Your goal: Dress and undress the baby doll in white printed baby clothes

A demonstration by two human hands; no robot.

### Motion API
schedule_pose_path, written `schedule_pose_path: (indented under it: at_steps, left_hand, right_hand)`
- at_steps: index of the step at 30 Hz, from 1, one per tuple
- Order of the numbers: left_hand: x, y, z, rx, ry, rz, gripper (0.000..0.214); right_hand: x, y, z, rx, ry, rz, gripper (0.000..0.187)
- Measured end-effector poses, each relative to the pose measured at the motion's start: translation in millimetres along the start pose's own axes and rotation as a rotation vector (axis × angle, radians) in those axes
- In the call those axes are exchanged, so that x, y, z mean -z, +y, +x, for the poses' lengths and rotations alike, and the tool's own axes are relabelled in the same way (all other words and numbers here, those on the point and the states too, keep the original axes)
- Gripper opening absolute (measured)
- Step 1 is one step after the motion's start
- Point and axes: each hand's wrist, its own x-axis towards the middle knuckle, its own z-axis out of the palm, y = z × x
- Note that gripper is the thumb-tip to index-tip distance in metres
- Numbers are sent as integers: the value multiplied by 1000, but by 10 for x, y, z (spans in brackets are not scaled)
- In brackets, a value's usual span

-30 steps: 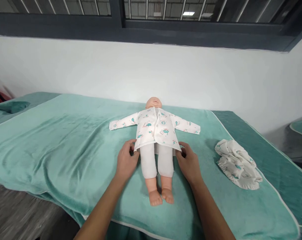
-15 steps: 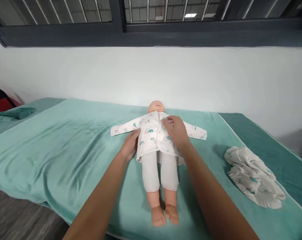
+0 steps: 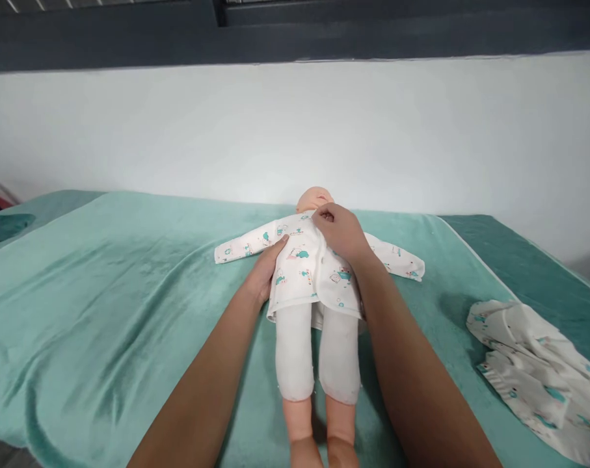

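A baby doll (image 3: pixel 295 354) lies on its back with its head away from me. It wears a white long-sleeved baby shirt (image 3: pixel 297 260) with a green and pink print, its arms spread sideways. My left hand (image 3: pixel 265 270) holds the doll's side below the armpit, thumb on the shirt front and the other fingers mostly hidden. Up at the collar, my right hand (image 3: pixel 341 231) has its fingers curled together at the shirt's front edge. What sits between those fingertips is too small to make out, and the hand covers part of the chest.
Crumpled white printed baby clothing (image 3: pixel 543 377) lies to the right of the doll. A light green sheet (image 3: pixel 129 279) with folds covers the bed, darker green at the far right. Behind it rise a white wall (image 3: pixel 226 130) and a dark window frame (image 3: pixel 324 39).
The view has dipped and come closer to the doll. My right hand has moved up the shirt front towards the collar. My left hand stays at the doll's side.
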Motion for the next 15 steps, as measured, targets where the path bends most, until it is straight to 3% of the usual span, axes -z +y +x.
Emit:
schedule_pose_path:
  at_steps: [4,8,11,13,15]
  left_hand:
    - [-29,21,-36,53,0,-39,45]
    - [8,21,-89,10,21,-29,42]
    - [45,16,-132,-51,37,24,40]
    - [62,17,-173,-62,35,66,41]
    - [68,20,-222,-54,14,101,42]
  right_hand:
    - [30,87,-81,-11,-21,256,18]
    - [162,344,-255,-64,188,398,20]
    - [335,600,-500,-235,317,88,19]
    - [422,725,-686,-332,248,-169,31]
    - [438,779,-840,-363,149,-244,41]
